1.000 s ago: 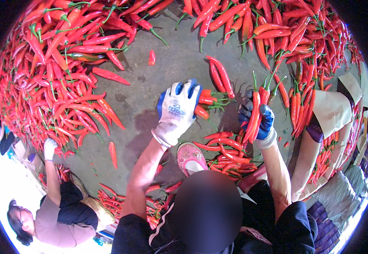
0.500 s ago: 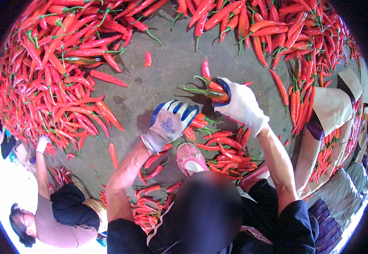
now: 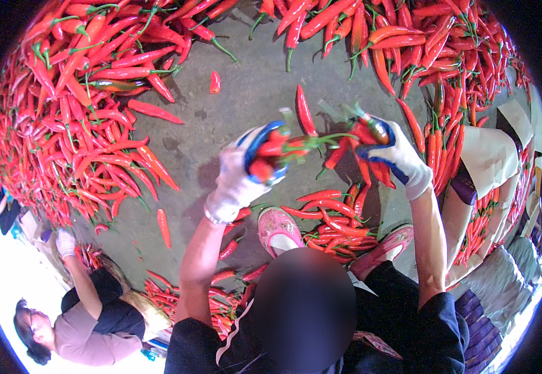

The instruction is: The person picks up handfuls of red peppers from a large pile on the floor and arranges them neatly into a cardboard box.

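Both my hands wear white knit gloves with blue coated palms. My left hand (image 3: 239,165) is closed round several red chili peppers (image 3: 274,148), their green stems pointing right and smeared by motion. Facing it, my right hand (image 3: 403,153) grips another bunch of chili peppers (image 3: 370,132), one of them dark green-brown; a few hang down below the fingers. Between the hands, a single red chili (image 3: 304,110) lies on the grey floor just beyond. Under my hands, near my pink shoes, rests a small pile of red chilies (image 3: 339,232).
A large chili heap (image 3: 90,137) covers the left side, another heap (image 3: 408,43) the far right. Cardboard-edged containers (image 3: 486,156) with chilies stand at the right. More chilies (image 3: 190,305) lie by my left leg. At lower left a co-worker (image 3: 90,324) reaches toward the left heap.
My left hand has risen from the floor pile and now holds chilies. My right hand has moved right with its bunch. The co-worker's gloved hand has shifted slightly nearer.
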Demonstrator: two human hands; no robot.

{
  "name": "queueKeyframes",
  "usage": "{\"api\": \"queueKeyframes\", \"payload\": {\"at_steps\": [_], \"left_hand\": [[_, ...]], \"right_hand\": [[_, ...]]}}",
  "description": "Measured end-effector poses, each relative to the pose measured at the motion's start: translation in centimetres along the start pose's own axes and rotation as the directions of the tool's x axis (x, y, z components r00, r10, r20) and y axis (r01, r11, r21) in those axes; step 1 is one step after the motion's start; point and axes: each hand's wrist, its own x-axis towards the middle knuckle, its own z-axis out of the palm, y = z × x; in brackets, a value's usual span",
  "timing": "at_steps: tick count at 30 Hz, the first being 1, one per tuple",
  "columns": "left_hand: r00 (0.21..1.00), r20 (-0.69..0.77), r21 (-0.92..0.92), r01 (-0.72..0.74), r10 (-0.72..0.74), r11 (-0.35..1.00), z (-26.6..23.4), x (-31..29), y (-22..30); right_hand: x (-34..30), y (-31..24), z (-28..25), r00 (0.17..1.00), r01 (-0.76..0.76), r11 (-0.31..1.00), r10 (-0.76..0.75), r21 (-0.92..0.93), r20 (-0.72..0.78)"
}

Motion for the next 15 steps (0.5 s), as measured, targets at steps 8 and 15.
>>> {"api": "queueKeyframes", "payload": {"at_steps": [8,15], "left_hand": [[0.902,0.312,0.544,-0.426,0.298,0.723,1.8,8.1,1.2],[0.931,0.364,0.465,-0.154,-0.030,0.872,-2.1,-0.1,1.2]], "right_hand": [[-0.6,3.0,-2.7,0.970,0.081,0.856,0.051,0.510,-0.239],[-1.4,3.4,-4.5,0.965,0.068,0.967,-0.002,0.245,-0.261]]}}
